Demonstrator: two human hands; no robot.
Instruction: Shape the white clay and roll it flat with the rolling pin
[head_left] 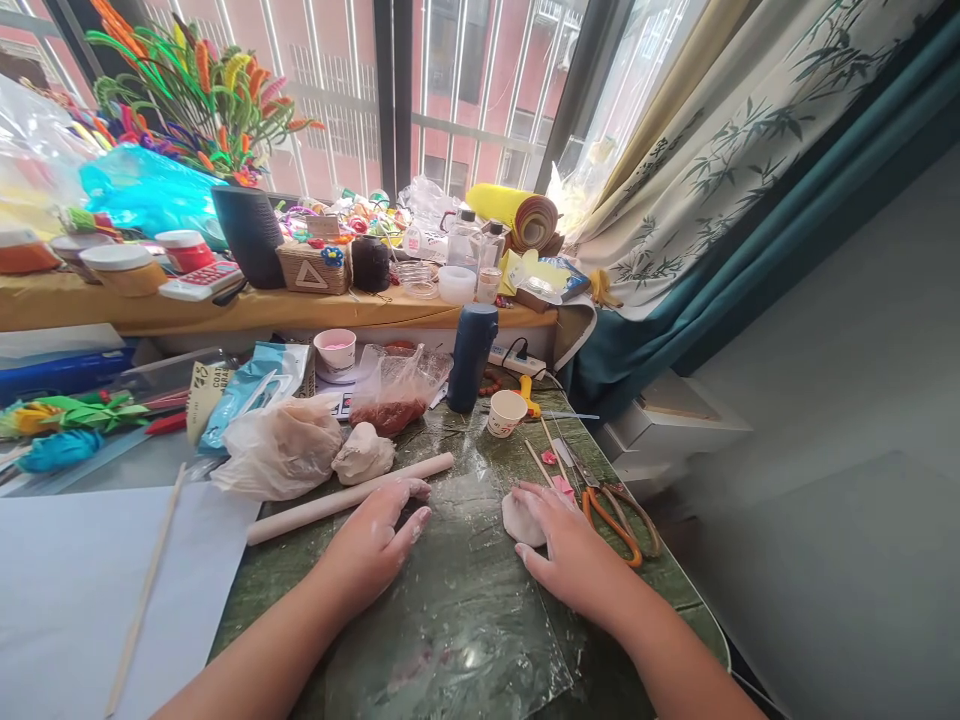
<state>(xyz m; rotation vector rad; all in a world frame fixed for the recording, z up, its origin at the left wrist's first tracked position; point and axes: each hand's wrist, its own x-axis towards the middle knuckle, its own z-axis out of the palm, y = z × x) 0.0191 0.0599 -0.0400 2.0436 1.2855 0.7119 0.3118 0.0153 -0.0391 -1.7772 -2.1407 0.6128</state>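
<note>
My right hand (559, 540) rests over a flattened lump of white clay (519, 520), its fingers curved round the top and side. My left hand (379, 535) lies with fingers apart and nothing in it, close to a pale rolling pin (352, 495). White residue marks the fingertips of both hands. Between the hands a clear plastic sheet (450, 620) with smears covers the dark green table. Behind the rolling pin sits a rougher lump of clay (363, 454), beside a plastic bag (281, 447) of pale material.
To the right lie orange-handled scissors (615, 525) and thin sticks. A paper cup (507, 413) and a dark blue bottle (472, 358) stand behind. A bag of brown material (390, 400) sits at the back. White paper (67, 600) with a wooden stick (150, 590) covers the left.
</note>
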